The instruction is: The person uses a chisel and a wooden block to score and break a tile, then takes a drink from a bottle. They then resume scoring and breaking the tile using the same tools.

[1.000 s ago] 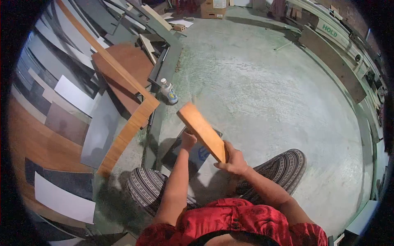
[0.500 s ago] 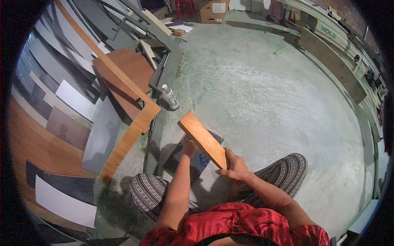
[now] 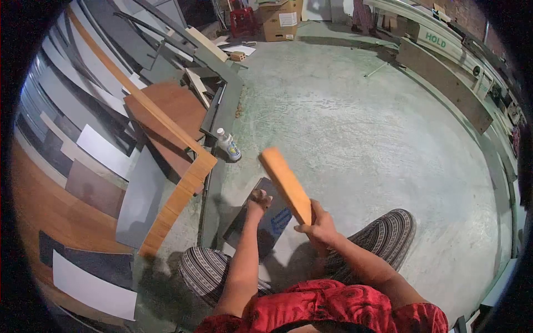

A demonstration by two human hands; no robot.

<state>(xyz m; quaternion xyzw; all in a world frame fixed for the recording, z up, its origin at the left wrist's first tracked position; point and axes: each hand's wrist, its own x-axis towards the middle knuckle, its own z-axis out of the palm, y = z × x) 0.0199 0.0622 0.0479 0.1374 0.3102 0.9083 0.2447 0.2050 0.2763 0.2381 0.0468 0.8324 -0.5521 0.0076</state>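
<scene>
My right hand (image 3: 322, 226) grips the lower end of a short orange-brown wooden board (image 3: 287, 186), thumb on the near side. The board is tilted, its far end raised and pointing forward to the left. My left hand (image 3: 260, 204) is apart from the board, its fingers curled; what they hold, if anything, I cannot make out. Beneath that hand lies a dark flat panel or box (image 3: 266, 233) with blue print on its right part, on the floor between my knees. My left forearm partly hides it.
A labelled plastic bottle (image 3: 229, 145) stands ahead to the left. An L-shaped wooden strip (image 3: 180, 202) and stacked sheets (image 3: 91, 188) fill the left side. A cardboard box (image 3: 279, 22) is at the back. Long boards (image 3: 444, 83) line the right, beside the concrete floor (image 3: 355, 122).
The wooden board has swung to the right and turned more edge-on in my right hand. My left hand has come away from under it and now shows above the dark panel.
</scene>
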